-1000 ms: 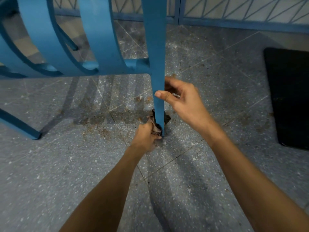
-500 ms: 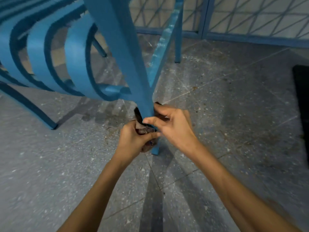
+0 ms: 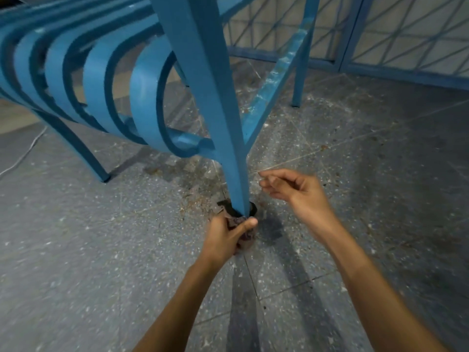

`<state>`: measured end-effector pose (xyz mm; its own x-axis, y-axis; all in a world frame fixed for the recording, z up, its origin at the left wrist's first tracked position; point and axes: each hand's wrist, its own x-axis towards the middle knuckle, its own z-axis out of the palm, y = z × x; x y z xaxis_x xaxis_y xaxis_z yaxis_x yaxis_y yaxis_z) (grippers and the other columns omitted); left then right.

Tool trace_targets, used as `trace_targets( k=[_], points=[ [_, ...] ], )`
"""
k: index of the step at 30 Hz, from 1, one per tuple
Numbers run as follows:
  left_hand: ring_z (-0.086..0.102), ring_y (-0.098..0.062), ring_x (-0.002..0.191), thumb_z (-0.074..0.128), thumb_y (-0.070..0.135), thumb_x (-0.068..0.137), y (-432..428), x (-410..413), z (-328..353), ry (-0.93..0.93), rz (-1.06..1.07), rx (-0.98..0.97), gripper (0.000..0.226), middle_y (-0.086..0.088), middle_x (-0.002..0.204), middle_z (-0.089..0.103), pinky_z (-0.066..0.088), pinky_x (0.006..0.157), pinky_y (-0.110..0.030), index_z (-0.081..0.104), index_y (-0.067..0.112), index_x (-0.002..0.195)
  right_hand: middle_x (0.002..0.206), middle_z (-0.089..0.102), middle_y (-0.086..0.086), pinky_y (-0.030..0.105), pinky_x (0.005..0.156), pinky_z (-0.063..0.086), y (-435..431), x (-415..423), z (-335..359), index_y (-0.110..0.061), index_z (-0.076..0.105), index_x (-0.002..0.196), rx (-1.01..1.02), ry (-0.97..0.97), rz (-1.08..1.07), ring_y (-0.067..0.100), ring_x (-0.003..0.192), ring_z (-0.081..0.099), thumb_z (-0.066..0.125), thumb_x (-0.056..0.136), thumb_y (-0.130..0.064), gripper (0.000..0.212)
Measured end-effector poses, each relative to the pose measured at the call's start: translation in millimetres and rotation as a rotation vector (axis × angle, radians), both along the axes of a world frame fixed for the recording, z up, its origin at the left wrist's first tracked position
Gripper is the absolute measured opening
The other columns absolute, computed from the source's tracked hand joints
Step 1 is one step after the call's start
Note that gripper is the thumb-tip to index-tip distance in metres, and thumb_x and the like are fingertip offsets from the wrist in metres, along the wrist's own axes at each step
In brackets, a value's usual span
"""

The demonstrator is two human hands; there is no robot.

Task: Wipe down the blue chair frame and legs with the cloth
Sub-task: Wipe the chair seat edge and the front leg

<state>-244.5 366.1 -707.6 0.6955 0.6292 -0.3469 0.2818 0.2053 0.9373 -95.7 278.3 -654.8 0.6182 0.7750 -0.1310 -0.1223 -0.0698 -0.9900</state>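
At leg base, left hand grips cloth.

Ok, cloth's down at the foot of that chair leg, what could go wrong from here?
1. The cloth, gripped by the left hand round the chair leg, may pick up the brown grit on the floor and smear it upward.
2. The right hand hovers beside the leg, holding nothing; a hard rub could shift the unbraced chair.

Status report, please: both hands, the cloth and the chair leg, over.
Left hand grips cloth wrapped round foot of blue chair leg. Right hand loose beside leg, holds nothing. Nothing blocks the leg.
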Motion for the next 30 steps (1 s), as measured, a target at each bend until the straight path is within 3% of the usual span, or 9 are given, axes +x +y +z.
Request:
trace_targets(
  k=[4,7,12,18,22,24,26,28,30],
  points=[
    [0.054,-0.012,0.048,0.072,0.014,0.079,-4.0,9.7,31.3,-0.11,0.1,0.122,0.015,-0.001,0.06,0.06,0.041,0.043,-0.021,0.059,0.009,0.084,0.097,0.072,0.004,0.012,0.072,0.051,-5.7,-2.6,-2.7,-0.01,0.069,0.104,-0.025,-0.012,-0.033,0.004,0.085,0.068,0.052,0.094,-0.002,0.021],
    [0.061,-0.012,0.052,0.075,0.03,0.07,-0.3,13.9,65.3,-0.225,0.122,0.24,0.031,0.003,0.06,0.064,0.047,0.047,-0.024,0.062,0.007,0.084,0.095,0.073,0.0,0.014,0.073,0.051,-9.2,-2.1,-0.6,-0.017,0.07,0.101,-0.046,-0.028,-0.037,0.009,0.088,0.069,0.055,0.093,-0.004,0.022],
    [0.067,-0.005,0.065,0.069,0.034,0.069,5.5,21.2,95.6,-0.305,0.174,0.318,0.023,0.01,0.066,0.07,0.053,0.056,-0.02,0.065,0.014,0.08,0.092,0.072,0.002,0.011,0.068,0.049,-13.4,-4.1,13.2,-0.013,0.07,0.099,0.002,-0.011,-0.043,0.006,0.083,0.068,0.055,0.092,-0.002,0.02],
    [0.056,-0.023,0.071,0.059,0.068,0.072,11.1,15.3,80.9,-0.28,0.298,0.243,0.08,-0.014,0.076,0.059,0.047,0.065,-0.038,0.057,-0.011,0.082,0.093,0.073,0.003,0.02,0.078,0.055,-17.1,-6.1,34.5,-0.015,0.069,0.102,-0.016,-0.013,0.009,0.013,0.089,0.069,0.055,0.092,-0.003,0.021],
    [0.067,-0.024,0.071,0.061,0.049,0.083,-7.1,2.4,79.9,-0.09,0.356,0.164,0.052,-0.016,0.08,0.071,0.054,0.068,-0.04,0.068,-0.003,0.085,0.1,0.072,0.001,0.026,0.079,0.054,-15.4,-17.3,46.3,-0.023,0.068,0.105,-0.103,0.088,0.042,0.018,0.098,0.067,0.06,0.091,-0.013,0.019],
    [0.07,-0.018,0.07,0.065,0.046,0.083,-17.7,-5.8,84.3,0.019,0.35,0.23,0.039,-0.009,0.077,0.073,0.056,0.068,-0.035,0.071,0.007,0.081,0.11,0.068,-0.005,0.034,0.086,0.052,-16.8,-24.6,46.3,-0.031,0.065,0.11,-0.193,0.153,0.095,0.018,0.105,0.063,0.061,0.09,-0.027,0.021],
    [0.069,-0.011,0.069,0.066,0.043,0.084,-23.4,-12.2,96.0,0.149,0.201,0.326,0.03,0.001,0.073,0.073,0.055,0.069,-0.031,0.071,0.015,0.078,0.117,0.065,-0.007,0.042,0.087,0.051,-18.1,-34.2,50.3,-0.033,0.061,0.119,-0.25,0.263,0.159,0.018,0.107,0.061,0.061,0.087,-0.041,0.032],
    [0.07,-0.011,0.077,0.066,0.037,0.083,-28.9,-11.8,111.7,0.169,-0.051,0.335,0.02,0.002,0.08,0.074,0.057,0.076,-0.035,0.071,0.018,0.086,0.116,0.068,-0.004,0.036,0.073,0.055,-18.0,-41.2,56.8,-0.031,0.058,0.124,-0.241,0.382,0.227,0.015,0.098,0.066,0.057,0.086,-0.05,0.042],
    [0.068,-0.017,0.086,0.062,0.024,0.08,-35.1,-7.6,129.7,0.156,-0.201,0.327,0.014,-0.003,0.088,0.072,0.055,0.083,-0.042,0.068,0.016,0.09,0.115,0.069,-0.002,0.03,0.071,0.054,-18.8,-43.5,65.1,-0.03,0.058,0.124,-0.235,0.442,0.302,0.013,0.098,0.068,0.055,0.081,-0.057,0.05]
  ],
)
